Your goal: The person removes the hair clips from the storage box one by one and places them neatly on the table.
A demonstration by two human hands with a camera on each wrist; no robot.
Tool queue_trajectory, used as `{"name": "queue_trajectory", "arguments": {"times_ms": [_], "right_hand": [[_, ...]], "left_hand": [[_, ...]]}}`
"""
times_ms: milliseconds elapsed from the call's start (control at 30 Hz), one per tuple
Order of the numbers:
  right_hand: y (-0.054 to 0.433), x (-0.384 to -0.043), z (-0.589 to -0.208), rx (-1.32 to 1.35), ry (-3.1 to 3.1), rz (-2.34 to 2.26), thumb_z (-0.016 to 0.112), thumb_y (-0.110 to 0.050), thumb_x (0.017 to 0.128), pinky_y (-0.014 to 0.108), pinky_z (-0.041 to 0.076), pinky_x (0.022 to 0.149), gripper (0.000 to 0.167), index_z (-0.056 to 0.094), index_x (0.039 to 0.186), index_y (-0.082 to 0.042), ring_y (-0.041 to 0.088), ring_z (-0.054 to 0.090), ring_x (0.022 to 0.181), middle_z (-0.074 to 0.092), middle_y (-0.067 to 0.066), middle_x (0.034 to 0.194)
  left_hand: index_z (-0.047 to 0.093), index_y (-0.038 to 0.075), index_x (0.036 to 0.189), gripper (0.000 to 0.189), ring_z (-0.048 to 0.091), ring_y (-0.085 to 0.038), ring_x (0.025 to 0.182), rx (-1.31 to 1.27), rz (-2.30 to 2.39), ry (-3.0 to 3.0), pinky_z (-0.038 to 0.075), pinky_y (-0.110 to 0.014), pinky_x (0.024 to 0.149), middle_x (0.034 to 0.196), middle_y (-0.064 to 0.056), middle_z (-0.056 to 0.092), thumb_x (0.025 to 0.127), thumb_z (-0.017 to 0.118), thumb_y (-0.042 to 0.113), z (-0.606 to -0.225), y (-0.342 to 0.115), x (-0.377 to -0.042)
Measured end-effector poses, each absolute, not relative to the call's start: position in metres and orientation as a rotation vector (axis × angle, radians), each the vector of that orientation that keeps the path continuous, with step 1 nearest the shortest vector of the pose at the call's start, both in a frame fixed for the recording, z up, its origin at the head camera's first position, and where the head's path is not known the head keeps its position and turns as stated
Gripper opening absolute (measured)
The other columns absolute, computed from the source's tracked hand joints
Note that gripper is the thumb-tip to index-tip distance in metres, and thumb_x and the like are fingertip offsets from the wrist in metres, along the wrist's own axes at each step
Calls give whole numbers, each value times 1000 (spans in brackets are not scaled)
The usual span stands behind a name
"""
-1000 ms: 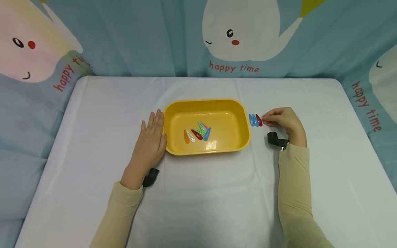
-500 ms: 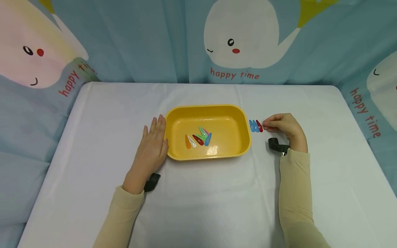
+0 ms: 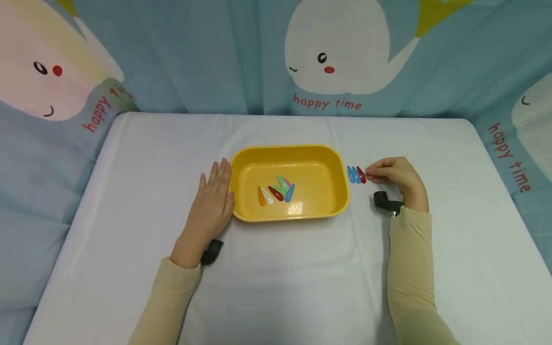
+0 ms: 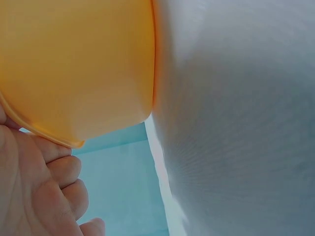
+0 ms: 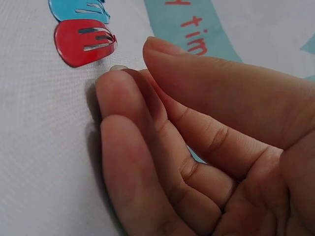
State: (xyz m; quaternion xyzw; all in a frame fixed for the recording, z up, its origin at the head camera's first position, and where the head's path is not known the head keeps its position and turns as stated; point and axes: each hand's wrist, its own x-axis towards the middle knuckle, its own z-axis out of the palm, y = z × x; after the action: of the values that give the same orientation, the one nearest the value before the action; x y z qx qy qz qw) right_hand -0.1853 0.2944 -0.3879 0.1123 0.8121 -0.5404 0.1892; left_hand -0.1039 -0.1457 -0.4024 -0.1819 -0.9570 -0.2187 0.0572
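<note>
A yellow plastic tray [image 3: 329,184] sits mid-table with several snap hair clips inside: orange [image 3: 261,196], white [image 3: 267,195], dark red [image 3: 276,193], blue [image 3: 289,193], and green and pink overlapping. My left hand [image 3: 205,211] lies along the tray's left end, fingers straight; in the left wrist view its fingers touch the rim [image 4: 44,133]. Outside the tray's right end, two blue clips [image 3: 353,175] and one red clip [image 3: 361,175] stand side by side. My right hand [image 3: 398,176] is bent on the cloth just right of the red clip [image 5: 84,43], with nothing between thumb and fingers.
A white cloth [image 3: 293,282] covers the table. Blue curtains [image 3: 207,62] with whale prints rise behind it and at both sides. Black wrist cameras sit at the left wrist [image 3: 212,252] and right wrist [image 3: 386,201].
The head view has tilted slightly, so everything sits a little lower in it. Hands, tray and clips hold their places relative to one another.
</note>
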Motion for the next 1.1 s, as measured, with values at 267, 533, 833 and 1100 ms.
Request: {"name": "queue_trajectory", "arguments": {"times_ms": [267,533,833,1100], "right_hand": [[295,-185,-385,315,2277,-1549,62,-6,90,21,54,68,14,68,95,5,7,66,69,68,-5,75],[299,-185,-388,324,2231,-1608,63,-6,90,21,54,68,10,70,92,0,9,67,70,68,-4,77],[300,-185,-389,302,2128,-1727,65,-2,87,23,54,69,9,72,84,-7,11,68,73,70,0,79],[295,-182,-383,281,2145,-1798,66,-1,85,23,54,68,12,73,80,-9,13,68,72,70,1,79]], "left_hand": [[14,-4,149,58,9,-31,143,-559,-654,-2901,7,-54,112,155,-17,13,99,34,18,-402,-145,-104],[15,-3,149,57,9,-30,143,-565,-652,-2881,7,-54,112,155,-16,14,99,35,18,-403,-145,-107],[17,-4,148,57,9,-30,143,-546,-669,-2888,8,-54,112,155,-16,15,98,37,16,-405,-146,-103],[17,-4,149,57,9,-30,143,-564,-667,-2870,8,-54,112,155,-16,15,98,37,16,-405,-145,-104]]}}
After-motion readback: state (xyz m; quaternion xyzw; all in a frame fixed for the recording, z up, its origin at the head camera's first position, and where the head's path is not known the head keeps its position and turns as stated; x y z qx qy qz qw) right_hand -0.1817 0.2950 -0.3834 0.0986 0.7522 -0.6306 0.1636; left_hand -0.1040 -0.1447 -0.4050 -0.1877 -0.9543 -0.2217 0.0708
